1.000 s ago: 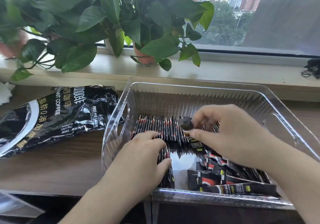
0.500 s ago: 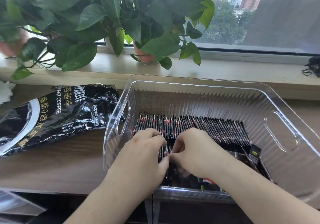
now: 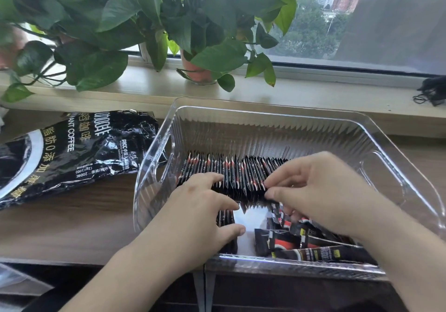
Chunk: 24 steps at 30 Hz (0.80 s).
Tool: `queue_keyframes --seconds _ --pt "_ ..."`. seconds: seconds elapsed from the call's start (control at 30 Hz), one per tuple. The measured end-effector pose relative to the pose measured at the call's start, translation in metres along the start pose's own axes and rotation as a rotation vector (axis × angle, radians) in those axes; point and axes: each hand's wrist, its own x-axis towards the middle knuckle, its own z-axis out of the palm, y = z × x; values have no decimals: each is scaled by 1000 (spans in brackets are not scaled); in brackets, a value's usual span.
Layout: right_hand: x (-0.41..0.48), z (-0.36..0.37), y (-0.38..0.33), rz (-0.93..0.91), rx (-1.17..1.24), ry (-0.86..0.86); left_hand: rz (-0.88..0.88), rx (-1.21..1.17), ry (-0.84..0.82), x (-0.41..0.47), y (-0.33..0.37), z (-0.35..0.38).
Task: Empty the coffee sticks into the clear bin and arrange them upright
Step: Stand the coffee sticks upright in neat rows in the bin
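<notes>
The clear bin (image 3: pixel 265 106) stands on the wooden desk in front of me. A long row of black and red coffee sticks (image 3: pixel 231 174) stands upright along its middle. Loose sticks (image 3: pixel 306 246) lie flat in the near right corner. My left hand (image 3: pixel 200 217) reaches in from the near left. Its fingers lie over the row's left end, and its thumb holds a short bunch of upright sticks (image 3: pixel 225 217) against them. My right hand (image 3: pixel 323 191) is over the row's right part, fingertips and thumb pinching the tops of several sticks.
The flattened black instant coffee bag (image 3: pixel 72 152) lies on the desk left of the bin. Potted plants (image 3: pixel 198 70) hang over the windowsill behind. A black cable bundle (image 3: pixel 432 90) sits on the sill at the far right. Clear plastic (image 3: pixel 14 285) shows at the lower left.
My right hand carried a stick to the near left by my left thumb, then moved up and right onto the row's tops. My left hand has stayed in place.
</notes>
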Motion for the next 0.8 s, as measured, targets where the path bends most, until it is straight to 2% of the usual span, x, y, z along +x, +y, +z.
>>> queue_keyframes --seconds 0.1,0.17,0.27,0.4,0.47,0.57,0.67,0.8 --pt "-12 -32 7 -36 -16 169 -5 0 -9 0 0 -1" --pt "-17 -47 15 -57 -180 214 -14 -12 -21 0 -1 0" --pt "-23 -52 25 -12 -485 97 -17 -20 -40 1 -1 1" --pt "-24 -39 33 -34 -632 -99 -12 -29 -37 2 -2 4" --pt "-22 -36 36 -55 -724 -99 -11 -30 -35 1 -3 5" --pt "-26 -39 38 33 -776 -56 -13 -32 -32 1 -3 5" --pt "-26 -37 41 129 -881 -84 -20 -25 -37 1 -3 5" --pt "-16 -27 45 142 -917 -111 -28 -30 -40 1 -2 5"
